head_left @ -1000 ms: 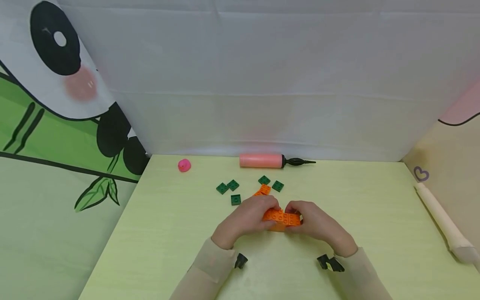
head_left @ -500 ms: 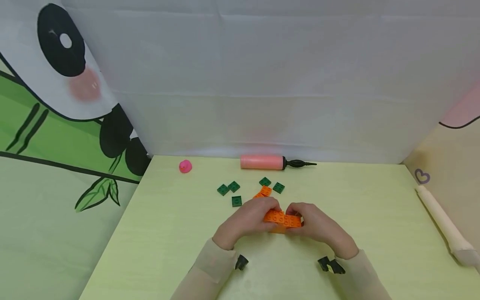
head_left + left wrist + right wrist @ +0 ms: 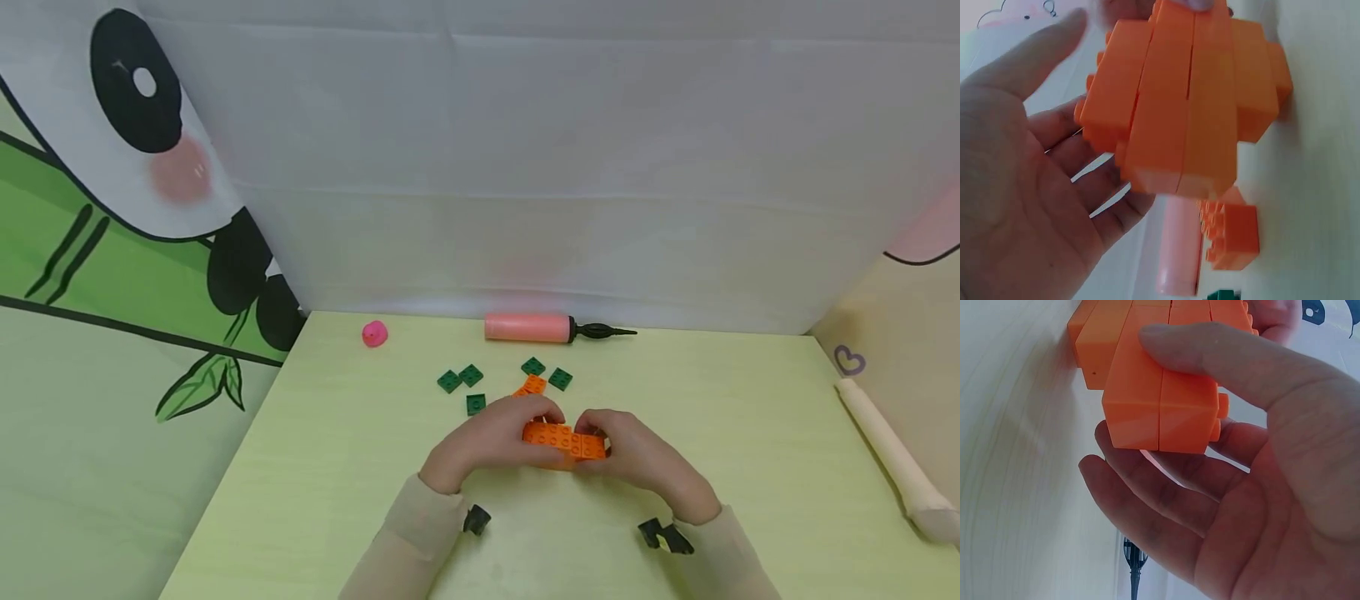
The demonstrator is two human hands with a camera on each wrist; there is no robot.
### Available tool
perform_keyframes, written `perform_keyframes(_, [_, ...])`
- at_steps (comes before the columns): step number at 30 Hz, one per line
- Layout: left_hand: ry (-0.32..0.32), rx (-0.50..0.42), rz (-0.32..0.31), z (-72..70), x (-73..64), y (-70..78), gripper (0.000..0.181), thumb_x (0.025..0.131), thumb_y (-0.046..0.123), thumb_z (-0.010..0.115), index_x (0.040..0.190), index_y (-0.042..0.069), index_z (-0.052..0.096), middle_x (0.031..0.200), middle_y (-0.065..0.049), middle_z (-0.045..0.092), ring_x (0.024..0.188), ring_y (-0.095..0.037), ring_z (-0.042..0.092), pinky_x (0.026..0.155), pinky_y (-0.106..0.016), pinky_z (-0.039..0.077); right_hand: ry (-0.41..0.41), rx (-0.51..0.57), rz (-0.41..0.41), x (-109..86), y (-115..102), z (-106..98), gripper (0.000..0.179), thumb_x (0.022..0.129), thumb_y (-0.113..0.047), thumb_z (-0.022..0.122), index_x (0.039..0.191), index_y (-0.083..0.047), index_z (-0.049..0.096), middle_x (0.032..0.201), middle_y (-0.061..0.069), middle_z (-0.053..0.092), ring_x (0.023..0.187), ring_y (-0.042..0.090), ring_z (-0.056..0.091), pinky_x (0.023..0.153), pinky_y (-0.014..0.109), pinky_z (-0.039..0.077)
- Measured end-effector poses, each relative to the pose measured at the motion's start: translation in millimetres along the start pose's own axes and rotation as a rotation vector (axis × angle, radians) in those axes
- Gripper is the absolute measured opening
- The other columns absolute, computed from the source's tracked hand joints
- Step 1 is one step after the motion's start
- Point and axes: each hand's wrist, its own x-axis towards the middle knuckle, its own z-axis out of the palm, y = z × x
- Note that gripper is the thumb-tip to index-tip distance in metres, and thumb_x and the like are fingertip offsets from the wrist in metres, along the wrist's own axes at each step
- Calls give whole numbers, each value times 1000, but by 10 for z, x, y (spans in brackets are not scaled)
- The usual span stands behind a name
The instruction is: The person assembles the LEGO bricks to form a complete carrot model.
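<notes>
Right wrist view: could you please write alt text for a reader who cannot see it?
Right hand gripping joined orange bricks, its thumb across them. The left hand shows partly at top right, and a black tapered tip at bottom.

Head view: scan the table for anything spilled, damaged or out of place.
Nothing looks spilled or broken. One oddity: the green brick nearest the left hand seems to show a single round mark where the other four green bricks show several studs, so it may be lying upside down.
</notes>
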Motion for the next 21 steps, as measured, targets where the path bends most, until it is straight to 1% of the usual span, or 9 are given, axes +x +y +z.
perform_keyframes(2, [34,-56,-19,-56,-14,-40,32,99,46,70,119,21,69,104,13,65,90,-6,59,82,-27,51,-3,-7,-2,-1,6,0,32,81,-18,91,103,-14,68,93,-9,63,83,14,56,76,32,51])
perform_keyframes(4, [95,-63,-38,-109,-24,-82,27,106,41,62,116,18,69,98,8,64,86,-10,59,80,-30,52,-5,-17,-4,-1,13,0,32,82,-18,91,104,-14,68,93,-9,64,83,13,56,76,32,51])
perform_keyframes(6, [164,-21,-67,-144,-28,-136,24,109,33,57,117,14,70,100,5,66,85,-12,59,80,-32,52,-7,-22,-1,-1,18,-1,32,82,-18,91,104,-14,68,94,-9,64,82,13,56,76,32,51])
perform_keyframes(7, [191,13,-89,-155,-29,-162,22,110,28,57,118,13,70,102,4,66,85,-13,58,79,-32,51,-10,-24,3,1,20,-2,32,82,-18,90,105,-14,69,95,-9,64,83,13,56,76,32,51])
perform_keyframes(10, [239,130,-155,-158,-27,-236,21,105,18,64,124,8,70,114,0,68,86,-14,57,78,-31,52,-13,-24,14,4,20,-5,32,82,-19,90,106,-14,69,95,-9,64,83,13,56,76,33,52])
perform_keyframes(13, [237,226,-202,-126,-15,-309,24,99,14,73,122,6,70,115,-5,68,82,-16,58,76,-33,53,-15,-23,20,6,21,-5,32,82,-18,90,106,-13,69,96,-8,65,84,14,56,77,34,52])
perform_keyframes(15, [225,267,-237,-99,-9,-341,27,96,15,77,120,5,70,114,-8,68,84,-19,60,79,-35,54,-18,-23,21,8,25,-3,33,82,-18,90,107,-13,69,97,-8,65,84,14,56,77,34,52])
perform_keyframes(18, [199,308,-280,-56,1,-380,30,93,19,81,118,5,71,112,-8,68,91,-21,62,85,-38,55,-25,-25,27,11,36,-4,33,82,-19,90,108,-14,70,99,-9,66,86,14,57,79,36,53])
perform_keyframes(21, [180,328,-304,-24,2,-401,32,91,20,83,116,4,71,108,-7,67,92,-22,63,86,-39,54,-37,-20,39,6,54,-14,34,82,-20,90,110,-14,70,102,-9,67,90,15,59,82,39,54])
